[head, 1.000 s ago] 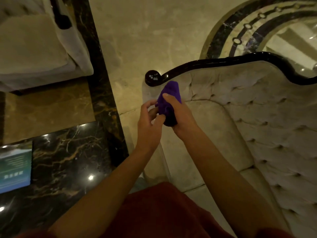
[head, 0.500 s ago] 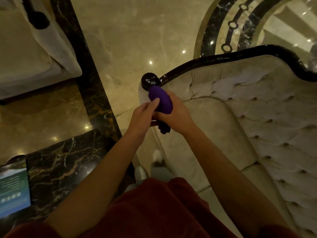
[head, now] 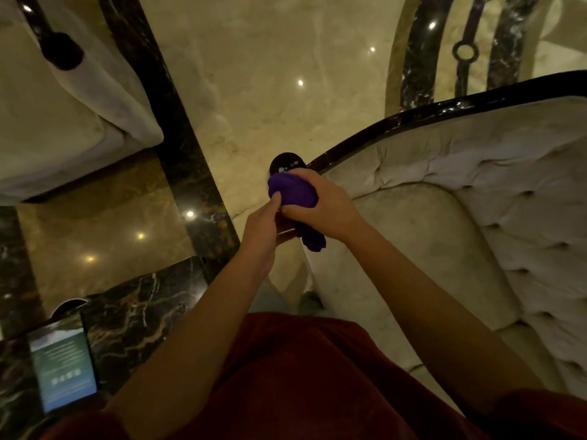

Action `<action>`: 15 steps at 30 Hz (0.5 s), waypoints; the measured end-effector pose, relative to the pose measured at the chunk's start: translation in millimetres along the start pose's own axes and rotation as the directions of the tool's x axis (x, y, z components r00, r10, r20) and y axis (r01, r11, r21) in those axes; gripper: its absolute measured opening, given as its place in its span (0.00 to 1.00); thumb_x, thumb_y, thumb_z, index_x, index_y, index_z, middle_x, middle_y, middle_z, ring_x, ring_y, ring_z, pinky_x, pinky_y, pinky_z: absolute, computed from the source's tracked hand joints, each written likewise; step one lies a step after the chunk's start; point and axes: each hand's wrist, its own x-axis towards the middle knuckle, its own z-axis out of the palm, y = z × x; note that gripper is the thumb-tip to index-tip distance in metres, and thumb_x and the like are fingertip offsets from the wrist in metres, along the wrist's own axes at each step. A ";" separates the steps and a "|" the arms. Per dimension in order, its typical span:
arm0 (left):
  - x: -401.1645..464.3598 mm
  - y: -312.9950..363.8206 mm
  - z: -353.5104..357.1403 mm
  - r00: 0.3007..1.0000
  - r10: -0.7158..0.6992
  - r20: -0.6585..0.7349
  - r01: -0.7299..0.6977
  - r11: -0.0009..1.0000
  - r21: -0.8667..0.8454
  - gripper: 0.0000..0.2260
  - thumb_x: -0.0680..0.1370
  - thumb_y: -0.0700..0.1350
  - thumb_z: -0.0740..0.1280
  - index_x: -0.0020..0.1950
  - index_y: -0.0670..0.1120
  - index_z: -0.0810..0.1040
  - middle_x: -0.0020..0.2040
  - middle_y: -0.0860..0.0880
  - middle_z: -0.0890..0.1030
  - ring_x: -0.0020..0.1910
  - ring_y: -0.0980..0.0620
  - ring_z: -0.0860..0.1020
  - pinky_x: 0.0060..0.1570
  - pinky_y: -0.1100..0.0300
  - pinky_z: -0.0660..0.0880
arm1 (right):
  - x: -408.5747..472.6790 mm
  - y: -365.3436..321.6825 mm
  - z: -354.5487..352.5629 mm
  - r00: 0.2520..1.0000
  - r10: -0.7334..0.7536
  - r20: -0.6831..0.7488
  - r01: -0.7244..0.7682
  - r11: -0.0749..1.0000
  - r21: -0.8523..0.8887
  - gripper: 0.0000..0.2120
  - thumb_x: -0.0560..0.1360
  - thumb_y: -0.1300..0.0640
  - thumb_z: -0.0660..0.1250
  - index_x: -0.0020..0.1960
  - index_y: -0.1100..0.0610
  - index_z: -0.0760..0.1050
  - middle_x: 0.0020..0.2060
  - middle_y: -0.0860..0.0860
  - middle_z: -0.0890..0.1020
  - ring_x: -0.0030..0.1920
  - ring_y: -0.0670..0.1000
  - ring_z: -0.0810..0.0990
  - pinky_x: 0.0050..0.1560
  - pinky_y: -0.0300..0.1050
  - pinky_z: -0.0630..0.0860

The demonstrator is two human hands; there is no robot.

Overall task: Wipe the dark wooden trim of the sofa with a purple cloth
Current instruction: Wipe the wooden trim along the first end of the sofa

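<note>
- Polished marble floor (head: 254, 74) with dark veined bands spreads under everything; a pale tufted sofa (head: 476, 217) fills the right side, and a second pale seat (head: 47, 122) sits at the upper left, well apart from it.
- Along the sofa's upper edge runs the dark wooden trim (head: 413, 117), which curves down to a round glossy knob (head: 286, 161) at the arm's end.
- The purple cloth (head: 292, 192) is bunched into a pad and sits against the near side of that knob, probably so the wad can wrap the rounded end rather than skim over it.
- The right hand (head: 324, 208) is closed around the cloth from above, with a tail of fabric hanging below the palm.
- The left hand (head: 263, 230) reaches in from the side, its fingertips (head: 275, 195) pressed on the cloth's edge (tucking or steadying it, by the look of it); whether it actually pinches the fabric I cannot tell.
- Compared with a second ago, the cloth has come down from mid-air in front of the upholstery to the knob itself, and the view has tipped further down over the arm's end, so the knob now shows partly covered.
- Wiping seems only just begun: the long curve of trim lies untouched by the cloth.
</note>
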 end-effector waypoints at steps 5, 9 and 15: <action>61.1 11.1 -1.8 1.000 0.020 -0.012 -0.016 0.968 0.251 0.18 0.85 0.57 0.61 0.48 0.47 0.84 0.43 0.48 0.89 0.41 0.51 0.87 0.44 0.58 0.82 | 23.3 32.5 -4.9 0.969 0.209 -0.135 -0.177 0.961 0.211 0.30 0.78 0.49 0.75 0.77 0.46 0.68 0.67 0.48 0.77 0.63 0.50 0.79 0.63 0.51 0.82; 119.2 14.1 -23.6 0.996 0.092 -0.004 -0.081 0.900 0.428 0.09 0.85 0.50 0.63 0.55 0.48 0.81 0.47 0.48 0.87 0.43 0.51 0.85 0.51 0.49 0.81 | 45.5 51.1 -5.9 0.916 0.282 -0.286 -0.221 0.948 0.228 0.28 0.78 0.51 0.74 0.76 0.48 0.71 0.64 0.44 0.78 0.62 0.47 0.78 0.62 0.47 0.81; 182.7 -4.8 -68.5 0.995 0.098 -0.004 -0.078 0.819 0.568 0.15 0.84 0.50 0.65 0.71 0.52 0.76 0.66 0.46 0.79 0.59 0.49 0.79 0.62 0.47 0.79 | 101.4 50.1 18.6 0.899 0.193 -0.392 -0.182 0.981 0.066 0.28 0.76 0.52 0.74 0.74 0.52 0.73 0.66 0.52 0.78 0.63 0.50 0.78 0.62 0.46 0.79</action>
